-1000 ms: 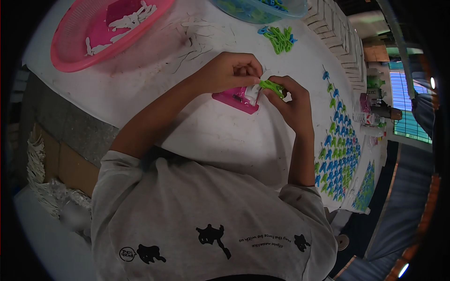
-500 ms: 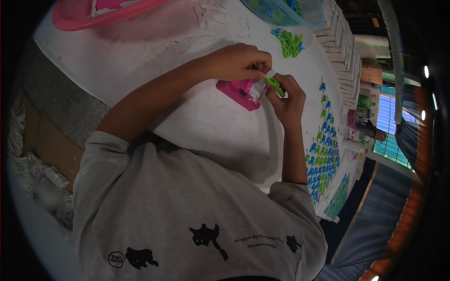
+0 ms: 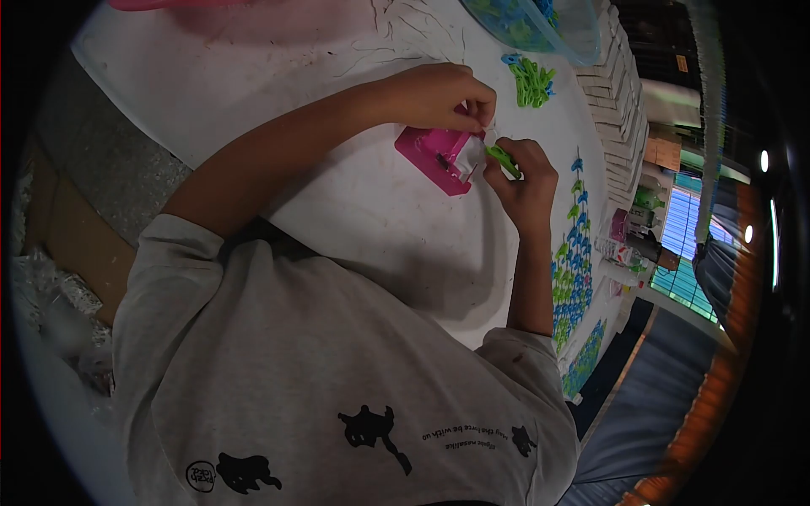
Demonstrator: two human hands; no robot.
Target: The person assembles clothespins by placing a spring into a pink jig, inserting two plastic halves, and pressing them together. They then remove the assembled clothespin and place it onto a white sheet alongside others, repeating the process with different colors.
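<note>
My right hand (image 3: 525, 177) grips a bright green plastic clip (image 3: 504, 160) between thumb and fingers. Just to its left, the thumb and fingertips of my left hand (image 3: 447, 99) are pinched together at a thin white strip (image 3: 488, 130), which is partly covered by the fingers. Under and between both hands stands a pink tape dispenser (image 3: 429, 160) with a white roll (image 3: 470, 156) in it. My left hand covers the dispenser's upper edge.
A pile of green and blue clips (image 3: 531, 83) lies beyond the hands, below a clear blue basin (image 3: 540, 34) of more clips. Rows of clips (image 3: 574, 261) line the table's right side. White stacks (image 3: 616, 126) stand behind. A pink basin (image 3: 169, 3) is far left.
A small gap has opened between my hands; the right hand with the green clip has drawn slightly away from the left. The whole view has shifted a little.
</note>
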